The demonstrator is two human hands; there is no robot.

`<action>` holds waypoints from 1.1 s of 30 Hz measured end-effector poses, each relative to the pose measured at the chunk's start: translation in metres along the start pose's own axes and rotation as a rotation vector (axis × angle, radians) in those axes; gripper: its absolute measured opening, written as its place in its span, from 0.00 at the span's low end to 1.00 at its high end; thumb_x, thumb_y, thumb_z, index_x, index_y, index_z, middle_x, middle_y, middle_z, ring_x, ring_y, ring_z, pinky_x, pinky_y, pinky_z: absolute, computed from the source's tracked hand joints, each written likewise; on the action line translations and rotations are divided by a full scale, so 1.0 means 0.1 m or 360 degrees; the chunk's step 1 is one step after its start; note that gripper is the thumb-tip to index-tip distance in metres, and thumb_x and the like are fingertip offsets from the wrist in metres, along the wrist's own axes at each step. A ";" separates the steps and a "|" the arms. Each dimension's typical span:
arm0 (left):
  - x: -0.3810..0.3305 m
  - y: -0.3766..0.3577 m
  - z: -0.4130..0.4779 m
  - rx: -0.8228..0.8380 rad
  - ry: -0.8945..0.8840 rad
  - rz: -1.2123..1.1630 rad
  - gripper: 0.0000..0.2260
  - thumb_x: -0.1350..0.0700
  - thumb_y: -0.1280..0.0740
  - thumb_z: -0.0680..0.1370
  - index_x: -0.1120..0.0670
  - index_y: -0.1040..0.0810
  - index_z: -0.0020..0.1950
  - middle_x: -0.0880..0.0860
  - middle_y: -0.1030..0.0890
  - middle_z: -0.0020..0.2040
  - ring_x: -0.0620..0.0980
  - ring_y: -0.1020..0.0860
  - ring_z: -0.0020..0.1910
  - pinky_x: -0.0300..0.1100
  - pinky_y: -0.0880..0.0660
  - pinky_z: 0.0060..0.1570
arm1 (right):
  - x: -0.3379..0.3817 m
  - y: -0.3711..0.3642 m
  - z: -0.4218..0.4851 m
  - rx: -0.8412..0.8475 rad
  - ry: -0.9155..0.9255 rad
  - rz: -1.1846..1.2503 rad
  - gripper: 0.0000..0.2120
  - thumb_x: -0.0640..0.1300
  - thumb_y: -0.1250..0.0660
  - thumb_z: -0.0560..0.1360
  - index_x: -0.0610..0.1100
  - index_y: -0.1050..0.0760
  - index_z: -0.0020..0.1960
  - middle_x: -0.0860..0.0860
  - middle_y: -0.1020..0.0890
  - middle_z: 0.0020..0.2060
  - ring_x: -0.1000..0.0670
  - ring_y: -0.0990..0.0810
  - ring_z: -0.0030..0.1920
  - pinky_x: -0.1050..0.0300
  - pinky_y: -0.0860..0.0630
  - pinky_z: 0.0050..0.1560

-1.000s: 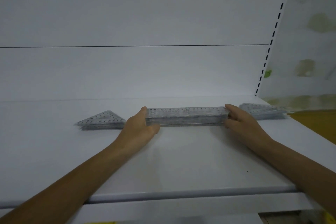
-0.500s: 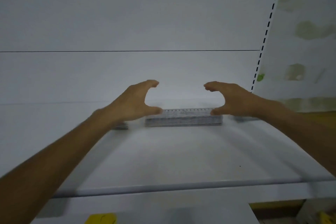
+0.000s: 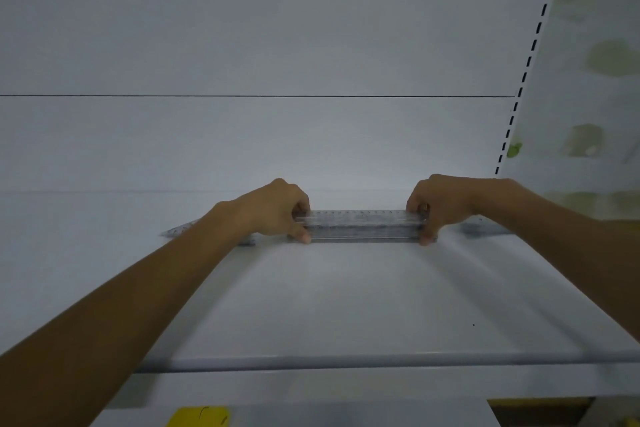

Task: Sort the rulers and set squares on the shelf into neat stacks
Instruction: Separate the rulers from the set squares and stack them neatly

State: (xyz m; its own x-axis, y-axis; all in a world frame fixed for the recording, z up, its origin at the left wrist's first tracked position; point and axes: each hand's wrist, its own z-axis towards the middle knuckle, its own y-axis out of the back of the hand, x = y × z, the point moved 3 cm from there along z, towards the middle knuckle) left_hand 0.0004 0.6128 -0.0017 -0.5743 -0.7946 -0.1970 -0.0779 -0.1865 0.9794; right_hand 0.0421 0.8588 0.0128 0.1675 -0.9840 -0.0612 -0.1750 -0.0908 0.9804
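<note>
At mid-frame our left hand and right hand each grip an end of the ruler stack. The left set squares and right set squares look piled already, so we judge little remains.

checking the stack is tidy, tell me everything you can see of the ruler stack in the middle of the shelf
The ruler stack is a pile of clear, plastic-looking straight rulers with dark scale marks on top. It seems to lie flat on the white shelf, lengthwise across the view, edges fairly even. The left hand grips its left end, the right hand its right end, fingers over the top, thumbs in front. Their number cannot be told.
</note>
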 end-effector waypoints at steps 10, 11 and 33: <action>0.02 -0.01 0.04 0.0063 -0.0066 0.0089 0.14 0.46 0.26 0.68 0.52 0.27 0.40 0.45 0.29 0.35 0.47 0.29 0.37 0.38 0.35 0.36 | 0.02 0.02 0.01 0.0017 -0.0051 -0.0025 0.15 0.51 0.22 0.60 0.52 0.29 0.33 0.52 0.22 0.41 0.53 0.26 0.40 0.64 0.35 0.34; 0.01 -0.01 0.04 0.0058 -0.0075 0.0090 0.13 0.46 0.26 0.68 0.50 0.28 0.38 0.45 0.30 0.34 0.46 0.30 0.35 0.39 0.36 0.35 | 0.01 0.01 0.02 0.0017 -0.0065 -0.0021 0.14 0.51 0.22 0.60 0.50 0.26 0.37 0.50 0.22 0.45 0.51 0.26 0.43 0.63 0.34 0.35; 0.06 0.05 -0.13 -0.0105 0.0381 -0.0391 0.35 0.39 0.32 0.70 0.50 0.39 0.72 0.51 0.26 0.65 0.48 0.29 0.59 0.38 0.36 0.54 | -0.19 0.07 -0.23 -0.0020 -0.0264 0.0740 0.19 0.46 0.26 0.68 0.45 0.26 0.56 0.47 0.15 0.42 0.57 0.17 0.35 0.67 0.23 0.40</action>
State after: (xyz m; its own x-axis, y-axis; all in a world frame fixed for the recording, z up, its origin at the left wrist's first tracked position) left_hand 0.0069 0.6000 0.0018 -0.3371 -0.8329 -0.4390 -0.1327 -0.4196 0.8980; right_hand 0.0599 0.8804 0.0247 -0.0828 -0.9311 0.3553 -0.1829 0.3647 0.9130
